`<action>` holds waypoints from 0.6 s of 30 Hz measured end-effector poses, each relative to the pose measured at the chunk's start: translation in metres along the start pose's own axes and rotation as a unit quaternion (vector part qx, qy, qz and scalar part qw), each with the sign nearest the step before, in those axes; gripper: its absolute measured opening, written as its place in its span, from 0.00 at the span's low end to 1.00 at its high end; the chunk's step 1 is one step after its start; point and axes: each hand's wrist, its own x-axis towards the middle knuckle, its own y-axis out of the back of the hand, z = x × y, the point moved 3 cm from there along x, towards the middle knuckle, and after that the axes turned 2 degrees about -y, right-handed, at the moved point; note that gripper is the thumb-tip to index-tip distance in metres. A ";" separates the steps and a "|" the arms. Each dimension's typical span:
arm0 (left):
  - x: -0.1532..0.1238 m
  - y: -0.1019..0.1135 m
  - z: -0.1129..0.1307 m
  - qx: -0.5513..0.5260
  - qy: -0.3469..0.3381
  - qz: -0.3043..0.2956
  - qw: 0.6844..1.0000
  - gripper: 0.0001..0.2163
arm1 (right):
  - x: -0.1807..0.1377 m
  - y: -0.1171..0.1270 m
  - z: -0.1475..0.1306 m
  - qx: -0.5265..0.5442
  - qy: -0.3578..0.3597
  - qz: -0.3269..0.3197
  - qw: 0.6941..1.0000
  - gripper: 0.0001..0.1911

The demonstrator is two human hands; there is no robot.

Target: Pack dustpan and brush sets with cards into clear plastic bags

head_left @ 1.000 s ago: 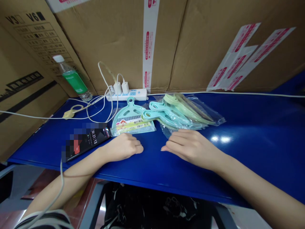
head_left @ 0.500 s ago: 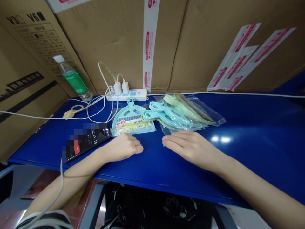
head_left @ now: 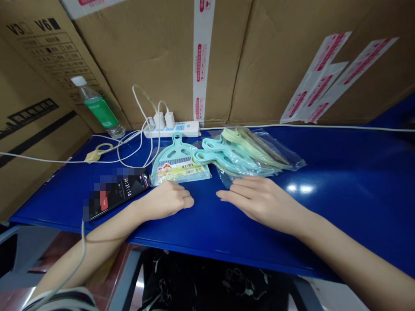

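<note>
My left hand (head_left: pixel 169 200) rests on the blue table in a loose fist, with no object showing in it. Just beyond its knuckles lies a light-blue mini dustpan (head_left: pixel 177 151) in a clear bag with a printed label, grey brush bristles visible behind the label. My right hand (head_left: pixel 259 196) lies palm down with its index finger stretched out and the other fingers bent; nothing is in it. Beyond that hand is a pile of bagged mini dustpan sets (head_left: pixel 236 153), light blue and pale green, overlapping each other. Their handles point left.
A phone (head_left: pixel 119 196) showing a timer lies by my left forearm. Behind it are tangled white cables and a power strip (head_left: pixel 188 128) with chargers. A plastic bottle (head_left: pixel 100 110) leans against cardboard boxes (head_left: pixel 155 47), which wall the back of the blue table (head_left: pixel 350 190).
My right index finger has straightened out and moved apart from the other fingers. My left hand and the bagged sets stay where they were; the view has shifted slightly.
</note>
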 end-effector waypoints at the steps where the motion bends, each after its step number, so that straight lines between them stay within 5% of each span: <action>1: 0.000 0.000 0.000 0.000 0.001 -0.001 1.000 0.17 | 0.000 0.001 0.000 0.003 -0.004 0.001 1.000 0.21; 18: 0.000 0.000 -0.001 -0.005 0.001 -0.016 1.000 0.16 | -0.001 -0.002 0.000 -0.008 -0.020 0.005 1.000 0.26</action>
